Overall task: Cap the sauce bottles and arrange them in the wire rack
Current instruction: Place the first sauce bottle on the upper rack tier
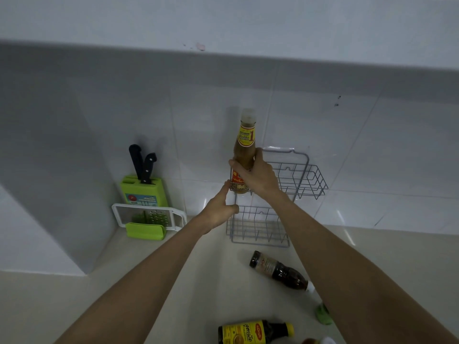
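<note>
A two-tier grey wire rack (301, 181) hangs on the tiled wall. My right hand (258, 173) grips a tall brown sauce bottle (244, 142) with a clear cap and a yellow-red label; the bottle stands upright with its base in the left end of the upper tier. My left hand (219, 209) holds the rack's left edge wire between the two tiers. A dark sauce bottle (278, 269) lies on its side on the counter below the rack. Another dark bottle with a yellow label and yellow cap (253, 331) lies near the bottom edge.
A green knife block (144, 191) with two black-handled knives stands in the left corner. In front of it a white grater (149, 216) leans in a green holder. A small green object (323, 314) sits by my right forearm. The beige counter (149, 281) runs below.
</note>
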The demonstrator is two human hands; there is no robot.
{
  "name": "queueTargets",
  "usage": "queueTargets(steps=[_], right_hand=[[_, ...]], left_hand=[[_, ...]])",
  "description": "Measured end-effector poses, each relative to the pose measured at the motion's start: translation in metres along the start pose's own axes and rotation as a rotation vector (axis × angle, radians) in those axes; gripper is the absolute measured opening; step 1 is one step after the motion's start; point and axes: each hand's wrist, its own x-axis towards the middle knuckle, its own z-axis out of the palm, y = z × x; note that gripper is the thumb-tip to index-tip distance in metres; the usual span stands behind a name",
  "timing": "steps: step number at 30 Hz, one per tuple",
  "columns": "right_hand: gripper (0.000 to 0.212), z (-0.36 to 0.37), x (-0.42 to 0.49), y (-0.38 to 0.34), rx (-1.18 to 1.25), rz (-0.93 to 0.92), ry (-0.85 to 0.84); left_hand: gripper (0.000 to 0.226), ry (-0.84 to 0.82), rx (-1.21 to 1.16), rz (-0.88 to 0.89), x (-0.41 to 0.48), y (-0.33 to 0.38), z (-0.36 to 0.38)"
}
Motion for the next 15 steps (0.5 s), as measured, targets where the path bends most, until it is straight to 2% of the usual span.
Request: queueTargets(steps=[7, 9, 10, 13, 15], right_hand=[[0.076, -0.008, -0.005, 0.004, -0.002, 0.0, -0.02], [0.075, -0.01, -0.012, 0.006, 0.035, -0.017, 0.057], [0.069, -0.011, -0.019, 0.009, 0.041, -0.041, 0.155], [0.032, -0.014, -0.052, 0.022, 0.082, -0.12, 0.507], [0.017, -0.009, -0.078, 0.042, 0.139, -0.084, 0.546]], left_hand=[[0.081, 0.016, 0.009, 0.019, -0.003, -0.001, 0.0], [0.079, 0.036, 0.011, 0.027, -0.004, -0.003, 0.001], [0.078, 0.053, 0.01, 0.03, -0.004, -0.005, 0.001], [0.073, 0.121, -0.014, 0.016, -0.008, -0.018, 0.004], [0.07, 0.145, -0.038, -0.011, -0.012, -0.031, 0.009]])
